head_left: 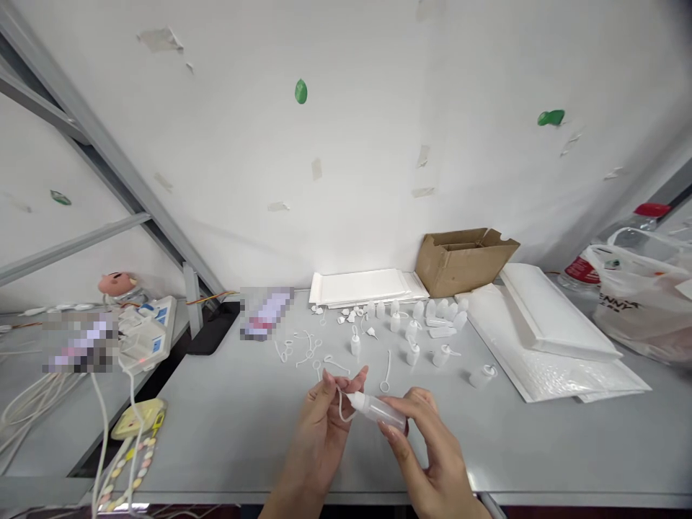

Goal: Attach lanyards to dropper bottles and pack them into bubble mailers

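My right hand (424, 436) grips a small translucent bottle (381, 411) by its base, tilted with the pointed white nozzle toward the left. Around that nozzle end is a thin white looped strap (342, 409), which the fingers of my left hand (325, 414) pinch. Beyond the hands lie loose white ring straps (385, 386) and small white caps (372, 332). Several small bottles stand farther back, some with nozzle and strap, such as one bottle (355, 344); another bottle (483, 375) lies tilted at the right.
An open cardboard box (468, 267) sits against the wall, beside white padded envelopes (567, 317). At the far right is a plastic bag (643, 303) with a red-capped bottle behind. Power strips (156, 335), cables and a yellow case (132, 419) are at the left.
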Motion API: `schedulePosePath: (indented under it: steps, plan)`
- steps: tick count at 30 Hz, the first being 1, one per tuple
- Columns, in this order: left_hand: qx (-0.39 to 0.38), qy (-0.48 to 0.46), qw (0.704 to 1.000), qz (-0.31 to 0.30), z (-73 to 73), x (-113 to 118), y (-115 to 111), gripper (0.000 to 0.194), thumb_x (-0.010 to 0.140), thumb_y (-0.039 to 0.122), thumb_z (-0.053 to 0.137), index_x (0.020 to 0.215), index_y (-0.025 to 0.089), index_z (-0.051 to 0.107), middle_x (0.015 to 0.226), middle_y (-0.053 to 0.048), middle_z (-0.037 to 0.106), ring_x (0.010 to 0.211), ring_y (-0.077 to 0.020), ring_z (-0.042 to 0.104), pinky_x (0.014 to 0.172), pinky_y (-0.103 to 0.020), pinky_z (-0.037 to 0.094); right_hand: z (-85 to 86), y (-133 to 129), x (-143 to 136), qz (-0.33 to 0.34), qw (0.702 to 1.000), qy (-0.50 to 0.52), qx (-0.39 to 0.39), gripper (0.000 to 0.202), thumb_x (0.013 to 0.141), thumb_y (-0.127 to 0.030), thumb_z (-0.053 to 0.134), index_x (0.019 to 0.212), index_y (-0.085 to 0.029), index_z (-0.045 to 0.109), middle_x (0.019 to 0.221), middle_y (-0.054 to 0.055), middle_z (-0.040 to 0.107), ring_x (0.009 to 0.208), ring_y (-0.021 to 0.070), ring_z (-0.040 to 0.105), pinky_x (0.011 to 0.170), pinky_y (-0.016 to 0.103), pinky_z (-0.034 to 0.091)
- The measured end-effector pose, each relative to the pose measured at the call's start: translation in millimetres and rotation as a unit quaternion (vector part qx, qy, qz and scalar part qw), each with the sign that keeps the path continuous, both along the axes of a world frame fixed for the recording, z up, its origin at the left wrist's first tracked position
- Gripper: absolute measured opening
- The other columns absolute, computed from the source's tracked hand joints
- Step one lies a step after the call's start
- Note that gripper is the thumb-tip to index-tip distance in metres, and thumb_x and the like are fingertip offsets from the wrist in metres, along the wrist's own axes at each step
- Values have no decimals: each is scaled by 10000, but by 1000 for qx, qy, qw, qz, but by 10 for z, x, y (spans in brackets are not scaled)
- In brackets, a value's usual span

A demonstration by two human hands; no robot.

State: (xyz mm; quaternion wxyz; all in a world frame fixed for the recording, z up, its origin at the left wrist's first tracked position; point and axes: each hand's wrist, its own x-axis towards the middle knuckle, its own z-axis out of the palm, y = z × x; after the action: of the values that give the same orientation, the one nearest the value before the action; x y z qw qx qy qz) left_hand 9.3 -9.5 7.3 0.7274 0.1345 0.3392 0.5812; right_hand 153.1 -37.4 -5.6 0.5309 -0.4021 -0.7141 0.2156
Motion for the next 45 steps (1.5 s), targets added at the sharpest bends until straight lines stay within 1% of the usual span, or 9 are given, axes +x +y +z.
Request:
schedulePosePath:
  steps: [3,7,15,22,28,36,42,45]
  plan:
    - [0,25,1000,2,8,0,8,264,570,415,754,599,161,689,630,-9,704,1031,-239,593,1055,-361,267,5,3,-7,-8,1000,3,3,178,838,-133,486,1003,-185,528,692,16,525,652,161,467,611,317,417]
    - [19,61,998,11,-5,-9,14,257,592,416,741,589,166,686,645,-13,710,1045,-248,584,1056,-380,250,28,14,-22,-15,1000,3,9,163,836,-139,488,983,-189,537,672,11,517,635,160,469,591,309,418]
    - [50,134,990,0,3,-38,-2,269,641,436,698,621,168,696,714,-34,725,1032,-265,588,1030,-404,287,19,5,-16,-16,1000,-9,16,181,839,-130,482,1001,-191,532,687,24,538,631,166,474,618,344,414]
    - [39,118,992,6,5,-37,-1,269,627,441,707,599,174,688,684,-28,717,1014,-262,600,1039,-416,272,18,1,-13,-16,1000,-8,19,181,836,-141,484,1001,-187,541,675,20,544,620,165,486,614,343,419]
    - [39,126,991,10,-27,-49,-7,236,612,421,725,594,188,690,665,-16,717,983,-249,616,1014,-406,312,34,4,-19,-6,1000,-15,12,181,844,-143,475,1008,-186,539,689,26,552,626,165,490,626,348,426]
    - [43,126,991,11,6,-42,-7,260,606,436,722,598,178,694,667,-31,716,954,-259,629,1013,-418,319,31,6,-9,-16,1000,0,13,168,841,-149,481,990,-189,546,665,17,532,620,165,480,601,333,425]
    - [45,140,989,12,-12,-42,-11,259,614,447,712,599,189,695,671,-25,715,971,-258,621,994,-408,346,25,9,-20,-19,1000,-9,17,175,838,-148,485,996,-187,552,674,20,555,607,163,489,615,344,420]
    - [55,176,983,14,-16,-53,-12,261,628,445,701,613,184,701,680,-38,720,964,-269,624,974,-414,359,13,11,-19,-20,999,-16,32,177,830,-132,492,991,-179,548,681,20,561,589,156,486,626,355,411]
